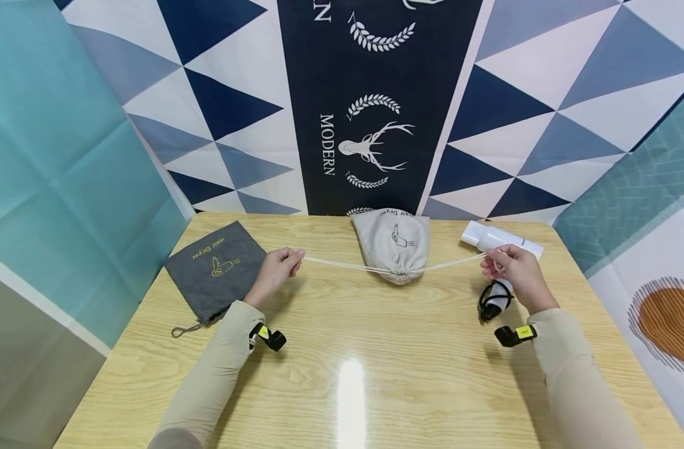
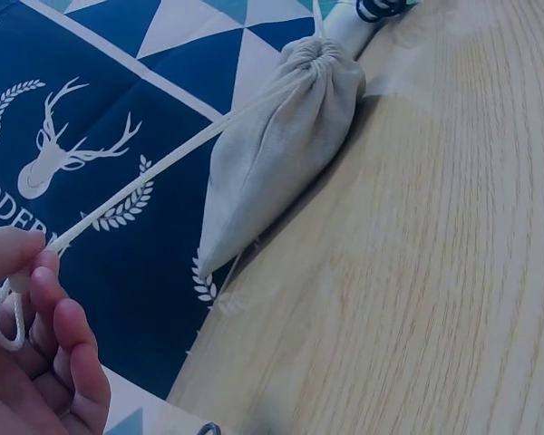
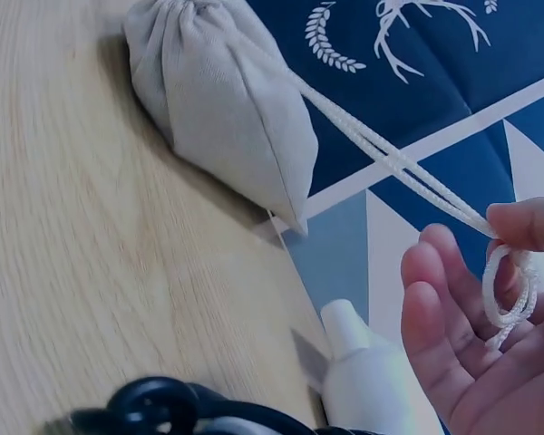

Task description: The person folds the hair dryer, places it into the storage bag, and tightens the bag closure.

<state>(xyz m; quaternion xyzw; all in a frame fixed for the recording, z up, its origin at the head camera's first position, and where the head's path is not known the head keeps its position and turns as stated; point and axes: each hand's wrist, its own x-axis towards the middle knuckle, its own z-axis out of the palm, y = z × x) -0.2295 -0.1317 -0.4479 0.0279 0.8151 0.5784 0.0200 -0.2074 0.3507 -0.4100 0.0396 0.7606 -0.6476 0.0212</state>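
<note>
A light grey drawstring bag printed "Hair Dryer" lies near the table's back edge, its gathered mouth cinched toward the front. White drawstrings run out from both sides of the mouth, stretched nearly straight. My left hand pinches one end between thumb and forefinger; a small loop of cord hangs below the pinch in the left wrist view. My right hand pinches the other end, with a knotted loop dangling by the palm in the right wrist view. Whatever fills the bag is hidden.
A dark grey "Hair Dryer" pouch lies flat at the left, its cord loop toward the front. At the back right lies a white cylindrical device. Beside my right hand is a white handle with a coiled black cord.
</note>
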